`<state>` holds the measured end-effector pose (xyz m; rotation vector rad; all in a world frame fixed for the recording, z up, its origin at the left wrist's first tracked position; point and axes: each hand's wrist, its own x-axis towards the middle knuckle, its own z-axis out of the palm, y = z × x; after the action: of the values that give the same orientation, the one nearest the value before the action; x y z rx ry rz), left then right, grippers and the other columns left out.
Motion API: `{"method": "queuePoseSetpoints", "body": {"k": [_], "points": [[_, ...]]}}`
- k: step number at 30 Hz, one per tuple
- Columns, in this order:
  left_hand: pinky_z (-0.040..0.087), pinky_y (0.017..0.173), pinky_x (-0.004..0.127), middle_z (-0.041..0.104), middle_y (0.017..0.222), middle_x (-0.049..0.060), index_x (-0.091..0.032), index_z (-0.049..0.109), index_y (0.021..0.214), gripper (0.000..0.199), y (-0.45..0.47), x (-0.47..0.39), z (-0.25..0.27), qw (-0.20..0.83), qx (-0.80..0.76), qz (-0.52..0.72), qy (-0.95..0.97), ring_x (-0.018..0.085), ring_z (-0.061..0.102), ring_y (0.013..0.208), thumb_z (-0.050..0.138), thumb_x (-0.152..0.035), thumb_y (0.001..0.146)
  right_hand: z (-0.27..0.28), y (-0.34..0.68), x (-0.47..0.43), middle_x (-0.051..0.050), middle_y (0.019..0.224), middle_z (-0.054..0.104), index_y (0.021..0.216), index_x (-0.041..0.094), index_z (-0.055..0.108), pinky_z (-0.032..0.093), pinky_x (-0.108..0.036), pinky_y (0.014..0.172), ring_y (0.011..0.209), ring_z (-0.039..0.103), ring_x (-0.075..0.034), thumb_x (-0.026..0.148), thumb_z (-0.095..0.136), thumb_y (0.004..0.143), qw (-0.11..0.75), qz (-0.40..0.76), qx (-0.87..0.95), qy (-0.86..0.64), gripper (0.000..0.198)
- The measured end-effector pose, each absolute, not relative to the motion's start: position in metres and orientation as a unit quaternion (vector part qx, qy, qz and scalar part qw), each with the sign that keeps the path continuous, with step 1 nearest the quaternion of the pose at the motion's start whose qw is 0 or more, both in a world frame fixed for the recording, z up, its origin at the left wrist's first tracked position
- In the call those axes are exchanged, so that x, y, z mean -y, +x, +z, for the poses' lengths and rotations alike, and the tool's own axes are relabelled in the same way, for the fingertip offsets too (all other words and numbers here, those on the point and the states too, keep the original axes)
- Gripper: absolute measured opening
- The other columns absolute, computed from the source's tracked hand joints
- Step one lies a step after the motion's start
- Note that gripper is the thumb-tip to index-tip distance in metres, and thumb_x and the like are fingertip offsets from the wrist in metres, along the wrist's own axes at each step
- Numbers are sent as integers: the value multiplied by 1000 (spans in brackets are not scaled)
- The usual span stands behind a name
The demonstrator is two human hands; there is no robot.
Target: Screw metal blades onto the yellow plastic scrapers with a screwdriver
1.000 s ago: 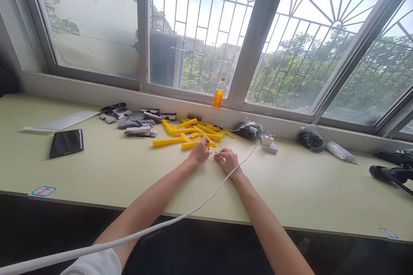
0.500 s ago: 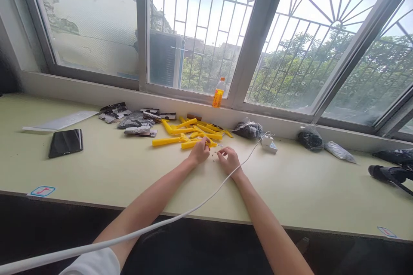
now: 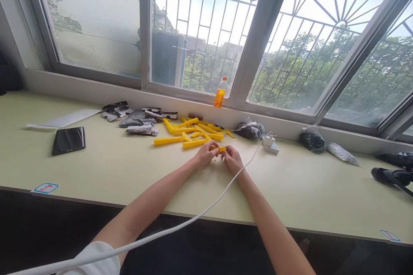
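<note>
My left hand (image 3: pixel 206 154) is closed on a small yellow plastic piece (image 3: pixel 221 149), whose right end sticks out past the fingertips. At that end my right hand (image 3: pixel 233 159) meets it with thumb and fingers pinched together. Whatever the right fingers hold is too small to make out. Just below the hands a tiny metallic bit (image 3: pixel 214 160) lies on the table. Close behind my left hand is a pile of yellow plastic parts (image 3: pixel 168 140), some long and tube-like, others branched.
A white cable (image 3: pixel 206 211) crosses in front of my right forearm to a white charger (image 3: pixel 269 142). Black bagged bundles (image 3: pixel 249 129) and dark packets (image 3: pixel 137 119) line the back. A phone (image 3: pixel 69 140) lies left; an orange-capped bottle (image 3: pixel 220 93) stands on the sill.
My right hand has come up against the yellow piece, and the gap between the hands has closed. The left hand has shifted slightly right and nearer with the piece. The view has shifted a little.
</note>
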<state>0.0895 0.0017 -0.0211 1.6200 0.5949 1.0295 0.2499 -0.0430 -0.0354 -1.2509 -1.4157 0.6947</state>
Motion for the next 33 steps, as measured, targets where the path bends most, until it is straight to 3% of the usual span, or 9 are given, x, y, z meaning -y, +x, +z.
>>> {"method": "queuePoseSetpoints", "body": {"k": [9,33], "points": [[39,53,23,63,69,0,-15,50,100,44,86,0,-17,601,-209,401,659,9,52,52,78,-43,81,-30,250,48,0,81,62,101,12,60,47,-20,62,65,55,-6,46,65,96,535,360,585,-492,35],[38,51,23,65,67,1,-17,48,94,50,81,1,-17,617,-193,389,656,11,56,53,84,-47,76,-23,250,55,0,77,60,90,12,61,44,-20,63,64,51,-6,54,65,93,530,438,552,-472,42]]}}
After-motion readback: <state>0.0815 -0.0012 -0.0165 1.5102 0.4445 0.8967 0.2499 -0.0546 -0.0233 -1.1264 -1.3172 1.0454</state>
